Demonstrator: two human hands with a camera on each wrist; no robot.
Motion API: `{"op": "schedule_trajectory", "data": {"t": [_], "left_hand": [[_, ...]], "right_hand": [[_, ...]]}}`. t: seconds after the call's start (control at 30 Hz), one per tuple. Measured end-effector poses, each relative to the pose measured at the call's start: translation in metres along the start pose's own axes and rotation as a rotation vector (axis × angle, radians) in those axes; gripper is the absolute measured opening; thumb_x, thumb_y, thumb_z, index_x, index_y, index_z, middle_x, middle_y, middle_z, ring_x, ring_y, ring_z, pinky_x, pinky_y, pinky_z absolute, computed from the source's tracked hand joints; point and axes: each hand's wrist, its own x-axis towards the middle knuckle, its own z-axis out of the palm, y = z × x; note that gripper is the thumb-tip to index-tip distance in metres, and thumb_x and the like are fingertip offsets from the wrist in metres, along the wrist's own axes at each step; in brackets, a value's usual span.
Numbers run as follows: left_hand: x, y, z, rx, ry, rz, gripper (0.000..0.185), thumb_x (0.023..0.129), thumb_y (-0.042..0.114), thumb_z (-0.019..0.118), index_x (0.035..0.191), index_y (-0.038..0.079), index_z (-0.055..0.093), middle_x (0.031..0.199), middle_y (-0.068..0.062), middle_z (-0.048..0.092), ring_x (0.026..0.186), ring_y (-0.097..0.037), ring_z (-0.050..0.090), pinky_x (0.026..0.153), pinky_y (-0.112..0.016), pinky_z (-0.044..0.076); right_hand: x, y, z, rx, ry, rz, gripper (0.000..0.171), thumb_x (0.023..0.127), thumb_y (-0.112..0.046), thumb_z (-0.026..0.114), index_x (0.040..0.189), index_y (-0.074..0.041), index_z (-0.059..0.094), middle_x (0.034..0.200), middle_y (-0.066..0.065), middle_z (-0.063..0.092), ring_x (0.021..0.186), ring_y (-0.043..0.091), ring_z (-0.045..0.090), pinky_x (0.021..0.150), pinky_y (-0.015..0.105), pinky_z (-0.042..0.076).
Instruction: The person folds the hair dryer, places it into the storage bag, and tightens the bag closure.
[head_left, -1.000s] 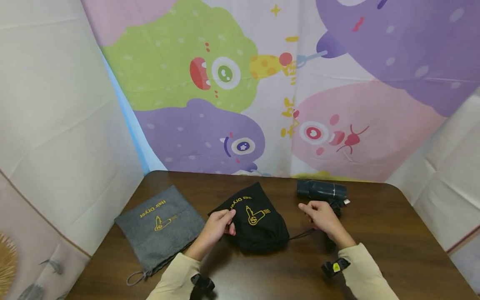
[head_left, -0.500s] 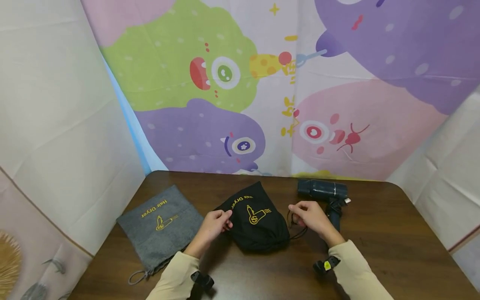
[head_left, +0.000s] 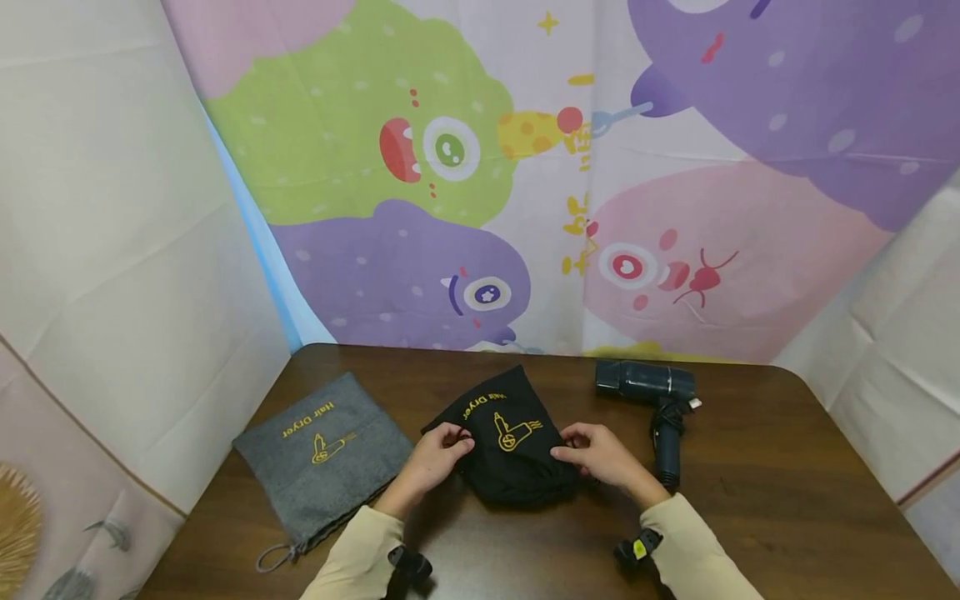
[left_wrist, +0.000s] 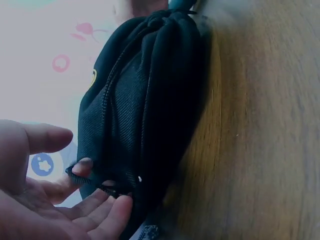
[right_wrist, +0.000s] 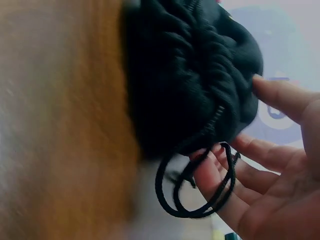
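A plump black drawstring bag [head_left: 517,454] with yellow "Hair Dryer" print lies mid-table. My left hand [head_left: 433,458] is at its left side; in the left wrist view the fingers [left_wrist: 107,215] touch the cloth, a bit of black cord lies across them, and the thumb stands apart. With my right hand [head_left: 603,457] I hold the bag's right side: in the right wrist view the thumb [right_wrist: 282,97] presses its side and the fingers lie below. The cord's loose loop [right_wrist: 195,215] hangs by those fingers. What fills the bag is hidden.
Left of the black bag lies a flat grey drawstring bag [head_left: 322,458] with the same print. A dark hair dryer [head_left: 645,382], cord wrapped at its handle, lies at the back right of the brown table [head_left: 765,467]. A cartoon curtain [head_left: 465,167] hangs behind.
My right hand has come leftward from the stretched cord to the bag's right side, uncovering the hair dryer's handle. My left hand shifted slightly and stayed near the bag's left side.
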Motion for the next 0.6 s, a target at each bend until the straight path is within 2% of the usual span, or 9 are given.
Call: {"op": "schedule_trajectory", "data": {"t": [0.17, 0.27, 0.4, 0.5, 0.6], "left_hand": [[0.004, 0.001, 0.002, 0.011, -0.036, 0.018, 0.027, 0.090, 0.016, 0.065, 0.110, -0.002, 0.062, 0.112, -0.017, 0.066, 0.109, -0.031, 0.061, 0.094, -0.042, 0.047], [0.009, 0.001, 0.005, 0.019, -0.056, 0.037, 0.033, 0.091, 0.016, 0.063, 0.117, -0.004, 0.060, 0.122, -0.022, 0.063, 0.118, -0.037, 0.058, 0.102, -0.050, 0.043], [0.015, 0.001, 0.007, 0.019, -0.054, 0.037, 0.036, 0.092, 0.014, 0.061, 0.121, -0.007, 0.057, 0.128, -0.024, 0.060, 0.123, -0.040, 0.055, 0.105, -0.052, 0.040], [0.016, 0.000, 0.008, 0.007, -0.042, 0.023, 0.035, 0.092, 0.013, 0.061, 0.120, -0.007, 0.056, 0.127, -0.024, 0.060, 0.124, -0.039, 0.054, 0.106, -0.052, 0.039], [0.014, 0.000, 0.008, 0.005, -0.016, -0.001, 0.030, 0.092, 0.013, 0.062, 0.115, -0.006, 0.058, 0.118, -0.022, 0.063, 0.115, -0.035, 0.058, 0.100, -0.046, 0.044]], "right_hand": [[0.003, -0.001, 0.012, -0.047, 0.068, -0.007, 0.039, 0.086, -0.019, 0.073, 0.114, 0.006, 0.063, 0.087, 0.009, 0.058, 0.061, 0.015, 0.053, 0.057, 0.030, 0.048], [0.005, -0.002, 0.019, -0.115, 0.125, -0.017, 0.040, 0.085, -0.018, 0.073, 0.117, 0.004, 0.064, 0.098, 0.013, 0.066, 0.073, 0.019, 0.060, 0.068, 0.036, 0.051], [0.008, -0.001, 0.026, -0.183, 0.151, -0.033, 0.043, 0.086, -0.020, 0.073, 0.120, 0.004, 0.062, 0.116, 0.019, 0.067, 0.098, 0.026, 0.062, 0.087, 0.046, 0.050], [0.009, 0.000, 0.027, -0.181, 0.150, -0.030, 0.043, 0.086, -0.019, 0.073, 0.119, 0.005, 0.062, 0.116, 0.021, 0.066, 0.099, 0.029, 0.062, 0.088, 0.048, 0.049], [0.009, 0.000, 0.025, -0.171, 0.149, -0.020, 0.042, 0.086, -0.020, 0.072, 0.119, 0.004, 0.062, 0.116, 0.020, 0.066, 0.100, 0.028, 0.062, 0.089, 0.048, 0.049]]}}
